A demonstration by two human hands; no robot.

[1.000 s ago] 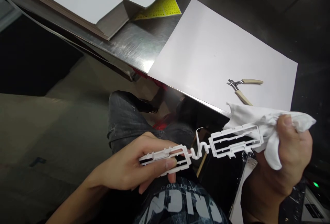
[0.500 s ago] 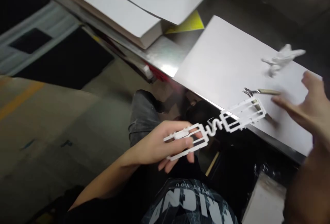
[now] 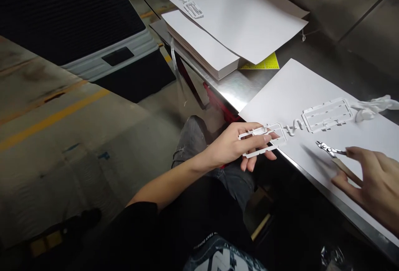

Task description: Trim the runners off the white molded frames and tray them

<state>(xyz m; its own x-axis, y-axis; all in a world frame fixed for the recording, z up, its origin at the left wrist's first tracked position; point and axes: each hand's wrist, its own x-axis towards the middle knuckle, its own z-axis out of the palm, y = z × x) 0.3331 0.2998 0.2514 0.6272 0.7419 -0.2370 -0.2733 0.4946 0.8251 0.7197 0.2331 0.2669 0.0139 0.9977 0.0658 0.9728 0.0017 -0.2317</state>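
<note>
A white plastic sprue frame, made of two rectangular sections joined by a wavy link, extends over the table edge. My left hand is closed on its nearer section, thumb on top and fingers underneath. To the right, my right hand is wrapped round the handles of a pair of side cutters, whose jaws point left toward the sprue. White model parts lie on the white sheet, just beyond the sprue's far end.
A stack of white paper sits at the table's back left, a loose sheet on top. Another white sprue rests on that sheet. A yellow sheet pokes out underneath. The metal table edge runs diagonally below my hands.
My right hand, open over the cutters before, now grips them by the handles. My left hand has raised the sprue toward the table. The view has shifted, showing the second sprue.
</note>
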